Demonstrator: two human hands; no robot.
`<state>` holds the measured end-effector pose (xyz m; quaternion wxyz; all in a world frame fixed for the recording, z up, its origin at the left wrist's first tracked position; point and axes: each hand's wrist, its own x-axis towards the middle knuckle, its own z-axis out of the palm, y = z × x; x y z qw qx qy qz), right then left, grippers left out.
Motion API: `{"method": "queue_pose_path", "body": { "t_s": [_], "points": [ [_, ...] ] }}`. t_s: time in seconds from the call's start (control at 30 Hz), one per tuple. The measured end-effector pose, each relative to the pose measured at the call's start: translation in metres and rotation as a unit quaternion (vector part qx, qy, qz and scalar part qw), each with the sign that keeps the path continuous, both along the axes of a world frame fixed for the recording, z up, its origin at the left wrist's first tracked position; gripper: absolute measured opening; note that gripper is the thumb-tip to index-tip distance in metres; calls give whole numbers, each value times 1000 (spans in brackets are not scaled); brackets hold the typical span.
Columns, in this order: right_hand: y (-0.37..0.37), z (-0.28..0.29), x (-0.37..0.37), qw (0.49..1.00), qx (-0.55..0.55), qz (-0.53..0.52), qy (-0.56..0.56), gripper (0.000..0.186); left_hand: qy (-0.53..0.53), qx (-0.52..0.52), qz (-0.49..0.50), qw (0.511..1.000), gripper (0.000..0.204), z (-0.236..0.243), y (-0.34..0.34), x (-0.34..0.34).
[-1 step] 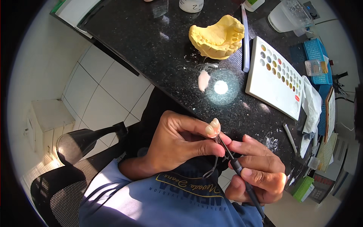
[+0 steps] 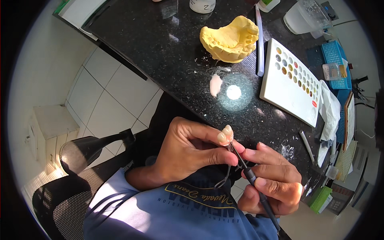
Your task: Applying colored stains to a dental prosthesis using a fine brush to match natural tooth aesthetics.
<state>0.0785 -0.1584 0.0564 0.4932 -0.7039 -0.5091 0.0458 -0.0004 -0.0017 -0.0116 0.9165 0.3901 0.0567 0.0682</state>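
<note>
My left hand point(image 2: 186, 146) pinches a small partial denture point(image 2: 225, 137) between thumb and fingers. White teeth and a pink base show at its top, and a thin curved metal part hangs below the thumb. My right hand point(image 2: 278, 176) grips a slim dental carving tool point(image 2: 250, 175) with a dark handle. The tool's thin metal shank reaches up to the denture's pink base; its very tip is hard to make out. On the black speckled table ahead sits a yellow plaster dental model point(image 2: 228, 42). Nearer to me lies a flat pink piece point(image 2: 215, 85).
A white palette point(image 2: 280, 96) with coloured wells lies to the right, beside crumpled white tissue point(image 2: 329, 112). A pale strip point(image 2: 259, 48) runs alongside the model. Plastic cup point(image 2: 302, 18) and blue basket point(image 2: 337, 56) stand far right. The chair's armrest point(image 2: 86, 152) is at my left.
</note>
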Motion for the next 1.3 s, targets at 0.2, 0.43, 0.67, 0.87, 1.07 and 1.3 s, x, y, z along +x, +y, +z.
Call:
{"method": "queue_pose_path", "body": {
  "t_s": [0.2, 0.43, 0.67, 0.87, 1.07, 1.3],
  "points": [
    [-4, 3, 1, 1000, -19, 16, -10, 31, -8, 10, -13, 1000, 19, 2, 0, 3],
    [-4, -1, 1, 999, -22, 45, -19, 29, -3, -4, 4, 1000, 18, 0, 0, 0],
    [-4, -1, 1, 998, -27, 46, -17, 31, -16, 7, 6, 1000, 17, -1, 0, 0],
    [-2, -2, -4, 999, -26, 19, -30, 29, -8, 22, -3, 1000, 17, 0, 2, 0],
    [-3, -3, -4, 999, -9, 8, -30, 29, -4, 10, -7, 1000, 16, 2, 2, 0],
    [-4, -2, -2, 998, -40, 35, -30, 29, -3, 40, -16, 999, 17, 1, 5, -1]
  ]
}}
